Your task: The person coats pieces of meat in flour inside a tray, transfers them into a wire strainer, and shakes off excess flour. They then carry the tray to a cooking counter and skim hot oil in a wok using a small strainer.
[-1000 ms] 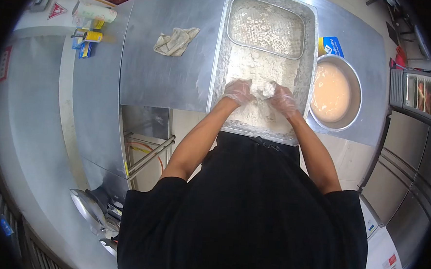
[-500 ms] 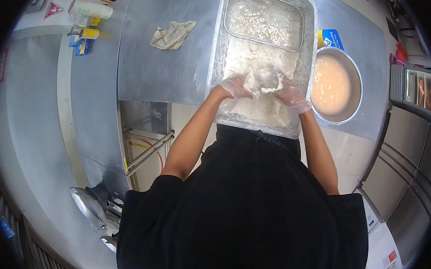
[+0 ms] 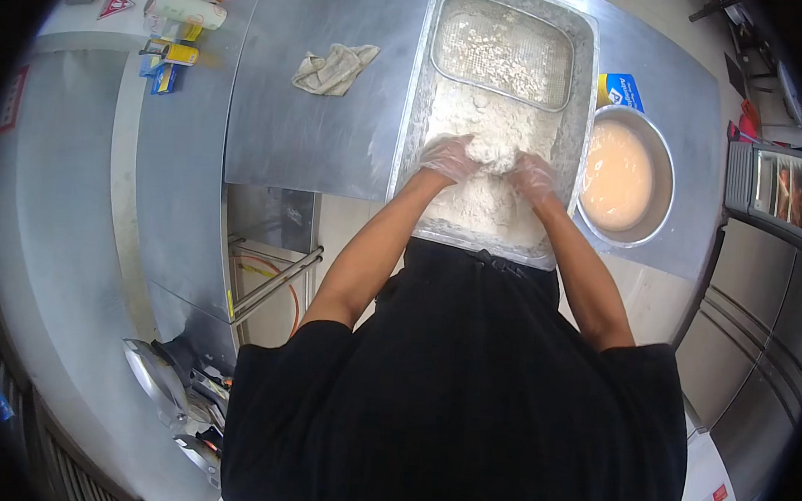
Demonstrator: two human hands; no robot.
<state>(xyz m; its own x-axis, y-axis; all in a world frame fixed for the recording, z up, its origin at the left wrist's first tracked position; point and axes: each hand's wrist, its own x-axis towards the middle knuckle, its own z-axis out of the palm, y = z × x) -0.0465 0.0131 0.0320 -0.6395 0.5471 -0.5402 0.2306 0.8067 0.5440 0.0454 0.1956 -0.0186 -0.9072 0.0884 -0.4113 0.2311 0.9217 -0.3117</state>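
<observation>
My left hand [image 3: 451, 158], in a clear plastic glove, is down in a deep metal tray [image 3: 409, 128] of white flour [image 3: 480, 205]. Across from it, my right hand [image 3: 534, 178] wears the same kind of glove. A flour-coated lump [image 3: 492, 153] sits between the hands, with the fingers of both curled against its sides. What lies under the coating cannot be made out, and the fingertips are partly buried. At the tray's far end rests a wire mesh basket [image 3: 569, 73] with floury crumbs in it.
Right of the tray stands a round metal bowl [image 3: 667, 165] of pale orange liquid [image 3: 618, 176]. Behind it is a blue and yellow box [image 3: 621, 90]. A crumpled cloth [image 3: 336, 69] lies on the steel table [image 3: 316, 146] to the left. Several small boxes and a paper roll [image 3: 187, 9] are farther left.
Both hands have lowered into the flour from a raised position with the coated lump. The blur and loose flour between them have settled. The whole view has shifted slightly.
</observation>
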